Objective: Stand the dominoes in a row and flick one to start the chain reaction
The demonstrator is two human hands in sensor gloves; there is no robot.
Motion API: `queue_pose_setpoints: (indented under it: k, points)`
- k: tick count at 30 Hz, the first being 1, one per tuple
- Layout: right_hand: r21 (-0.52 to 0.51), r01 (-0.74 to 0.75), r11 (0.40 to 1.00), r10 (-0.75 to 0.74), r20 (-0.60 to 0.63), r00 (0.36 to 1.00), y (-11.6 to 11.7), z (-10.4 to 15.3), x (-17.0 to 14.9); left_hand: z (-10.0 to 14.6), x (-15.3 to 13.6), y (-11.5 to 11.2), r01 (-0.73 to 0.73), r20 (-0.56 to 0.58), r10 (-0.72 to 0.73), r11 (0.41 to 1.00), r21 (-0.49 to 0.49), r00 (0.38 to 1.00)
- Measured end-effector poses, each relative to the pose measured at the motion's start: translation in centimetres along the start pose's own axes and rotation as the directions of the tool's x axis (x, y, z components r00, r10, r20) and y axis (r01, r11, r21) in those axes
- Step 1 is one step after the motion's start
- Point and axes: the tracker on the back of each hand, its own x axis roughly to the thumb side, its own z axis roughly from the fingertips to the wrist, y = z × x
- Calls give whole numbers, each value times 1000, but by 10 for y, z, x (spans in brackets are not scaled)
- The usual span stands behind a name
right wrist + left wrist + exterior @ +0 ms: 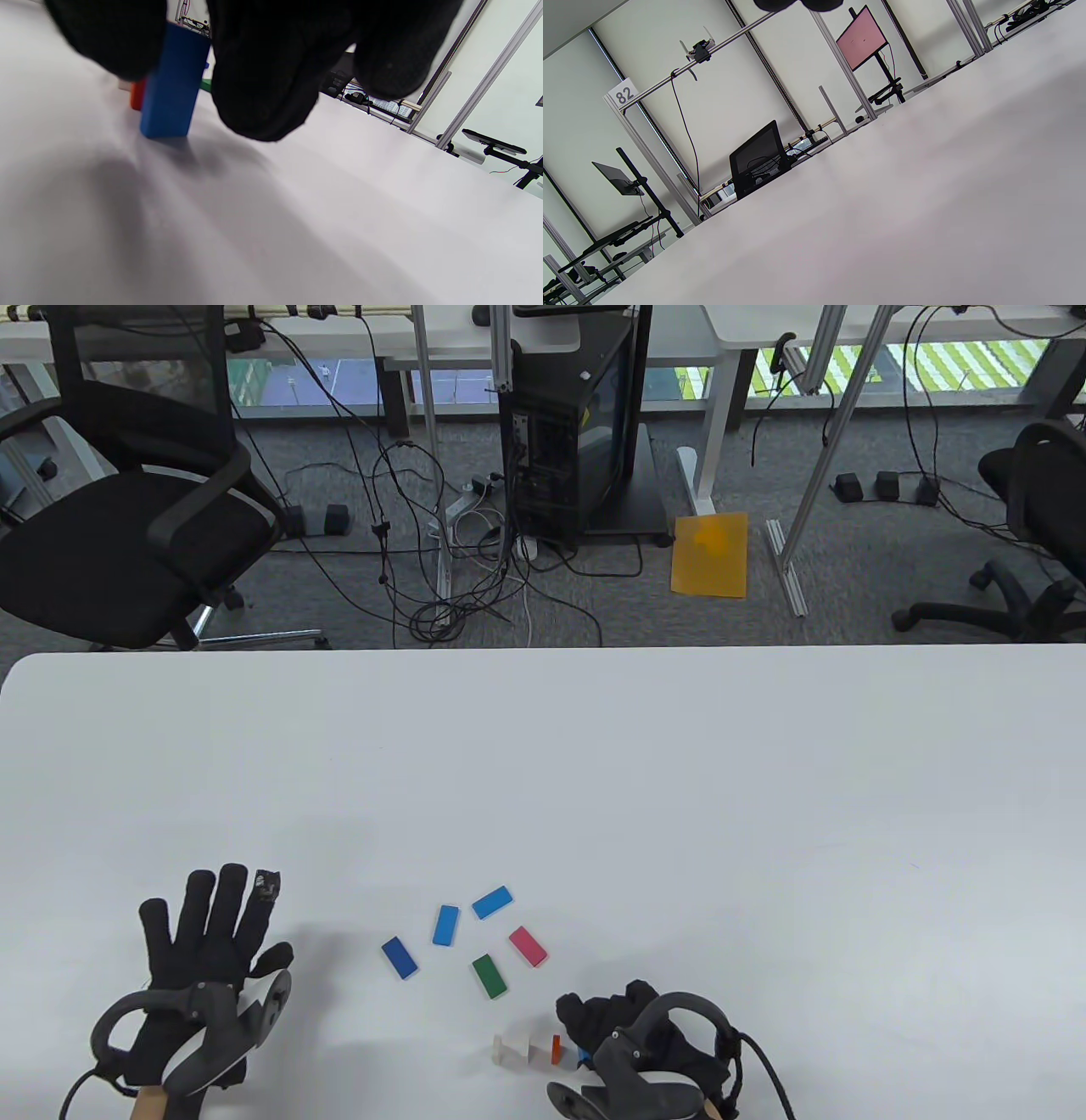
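Three dominoes stand on edge in a short row near the front edge: a white one [512, 1049], an orange one [556, 1049] and a blue one [584, 1055], the last half hidden by my right hand [587, 1028]. In the right wrist view my thumb and fingers [263, 84] pinch the top of that upright blue domino [169, 97], with the orange domino [138, 96] just behind it. Five dominoes lie flat further back: three blue [399, 958] [445, 925] [492, 902], a pink one [528, 945] and a green one [489, 976]. My left hand [212, 933] rests flat with spread fingers, far left of them.
The white table [594, 763] stretches far beyond the dominoes; its far edge borders a floor with office chairs, cables and a computer tower. The left wrist view shows only bare tabletop [882, 212] and distant monitors.
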Motion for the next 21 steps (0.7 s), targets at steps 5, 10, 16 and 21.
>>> queue_pose_setpoints:
  k: [5,10,16,21]
  points:
    - [26,23,999,-23,1,1000,-2,2,-2,0,0,0,3,-1,-3,1000,-2,1000]
    - [-9,93,996,-94,-17,995,-12,10,-9,0,-1,-1,-7,-7,7,1000,-5,1000]
    - [-144,110,983,-128,-121,984,-33,15,-28,0,-2,-1,-18,-13,18,1000,-4,1000]
    - [-127,82,989,-107,-213,971,-51,-9,-50,-1,-4,0,-11,-22,11,1000,3,1000]
